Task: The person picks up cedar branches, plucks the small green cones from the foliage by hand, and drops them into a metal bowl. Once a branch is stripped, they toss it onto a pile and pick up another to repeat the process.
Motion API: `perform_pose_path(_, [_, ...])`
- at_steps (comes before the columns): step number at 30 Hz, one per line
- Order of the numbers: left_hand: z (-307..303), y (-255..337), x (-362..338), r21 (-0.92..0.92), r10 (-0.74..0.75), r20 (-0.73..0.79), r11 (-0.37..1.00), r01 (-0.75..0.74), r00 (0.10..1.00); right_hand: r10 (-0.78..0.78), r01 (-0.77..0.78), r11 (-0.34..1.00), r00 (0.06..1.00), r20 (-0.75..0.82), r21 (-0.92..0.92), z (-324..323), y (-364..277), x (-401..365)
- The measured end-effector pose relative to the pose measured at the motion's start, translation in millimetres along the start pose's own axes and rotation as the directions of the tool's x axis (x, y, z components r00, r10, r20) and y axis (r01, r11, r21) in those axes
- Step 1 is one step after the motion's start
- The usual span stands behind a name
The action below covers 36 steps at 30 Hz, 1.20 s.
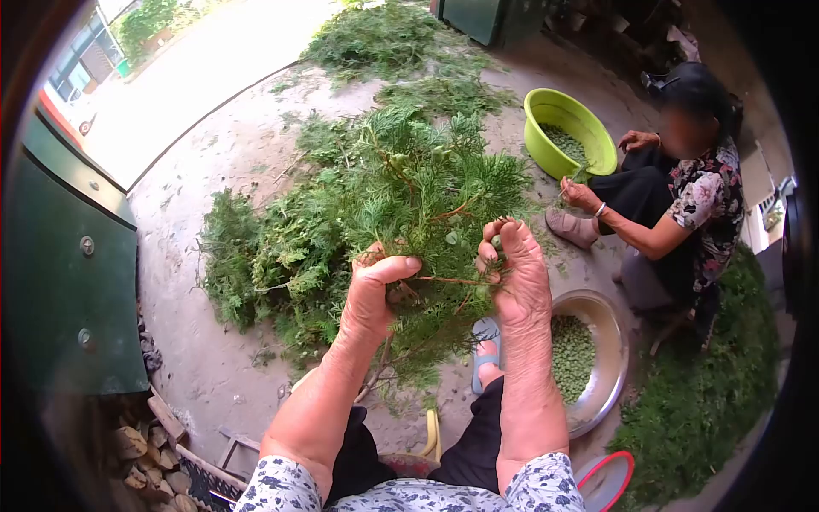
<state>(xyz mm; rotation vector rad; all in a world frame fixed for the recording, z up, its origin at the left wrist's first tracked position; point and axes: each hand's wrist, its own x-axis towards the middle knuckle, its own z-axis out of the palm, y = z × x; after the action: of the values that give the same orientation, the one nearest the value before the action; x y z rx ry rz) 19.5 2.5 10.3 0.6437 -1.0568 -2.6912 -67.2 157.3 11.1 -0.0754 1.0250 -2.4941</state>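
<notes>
Left hand is clenching the stem of the green branch, fanning above its fingers; right hand is pinching small green cones beside them. Advisably, holding the stem steady and plucking over the steel bowl lying below the right fingertips.

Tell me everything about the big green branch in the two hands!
The green branch is bushy, with flat, feathery, scaly sprigs like cypress and thin reddish-brown woody stems. It looks fresh. It stands roughly upright, fanning out above the hands, in front of a pile of similar cuttings on the ground. The left hand is closed around its stems low down; the right hand pinches a side sprig with bunched fingertips.
</notes>
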Motion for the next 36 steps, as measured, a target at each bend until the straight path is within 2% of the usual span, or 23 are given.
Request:
perform_pose_path(2, [0,-3,2,-0.013,-0.021,0.04,1.0,0.021,0.999,0.027,-0.032,0.98,0.999,-0.029,-0.195,0,4,0])
perform_pose_path(9, [6,-4,6,0.087,-0.088,0.09,0.993,0.081,0.992,0.04,-0.002,0.914,0.996,0.083,-0.406,2,-2,-6])
perform_pose_path(10, [3,-6,9,0.095,-0.097,0.106,0.992,0.087,0.99,-0.038,0.075,0.898,0.995,0.091,-0.434,6,0,-6])
perform_pose_path(13, [2,-7,12,0.104,-0.087,0.126,0.992,0.074,0.988,-0.087,0.101,0.85,0.995,0.052,-0.516,14,-2,-10])
perform_pose_path(14, [3,-8,13,0.103,-0.07,0.129,0.993,0.057,0.989,-0.087,0.099,0.851,0.995,0.048,-0.516,13,1,-9])
perform_pose_path(16, [7,-12,9,0.09,-0.08,0.117,0.993,0.07,0.99,-0.27,0.192,0.843,0.959,-0.087,-0.502,10,11,-4])
perform_pose_path(17, [9,-15,7,0.074,-0.087,0.105,0.994,0.08,0.991,-0.27,0.191,0.844,0.959,-0.089,-0.501,9,15,-2])
perform_pose_path(19, [11,-18,7,0.082,-0.11,0.076,0.991,0.103,0.991,-0.267,0.195,0.93,0.94,-0.211,-0.31,7,22,2])
perform_pose_path(22, [10,-14,7,-0.04,-0.065,0.078,0.997,0.068,0.995,-0.247,0.188,0.958,0.925,-0.29,-0.219,-15,14,8])
perform_pose_path(26, [7,-3,6,0.054,-0.022,0.094,0.998,0.017,0.995,-0.142,0.124,0.988,0.967,-0.213,-0.095,1,-5,3])
perform_pose_path(28, [10,-1,7,0.047,-0.009,0.082,0.999,0.005,0.997,-0.016,0.02,0.999,0.995,-0.096,0.043,2,-5,0])
perform_pose_path(29, [10,-1,7,0.039,0.005,0.071,0.999,-0.008,0.997,-0.014,0.019,0.999,0.995,-0.097,0.046,1,-5,0])
perform_pose_path(31, [10,-2,6,0.047,0.005,0.072,0.999,-0.008,0.997,0.065,-0.066,0.997,0.998,-0.012,-0.038,-1,-7,1])
perform_pose_path(32, [10,-2,6,0.054,0.004,0.075,0.998,-0.008,0.997,0.045,-0.051,0.991,0.998,-0.047,-0.122,3,-8,-2])
perform_pose_path(33, [9,-3,6,0.055,0.002,0.076,0.998,-0.007,0.997,0.044,-0.05,0.991,0.998,-0.049,-0.122,3,-7,-3])
perform_pose_path(36, [6,-6,9,0.052,0.008,0.052,0.999,-0.01,0.999,0.006,0.0,0.969,1.0,0.024,-0.246,4,-6,-5])
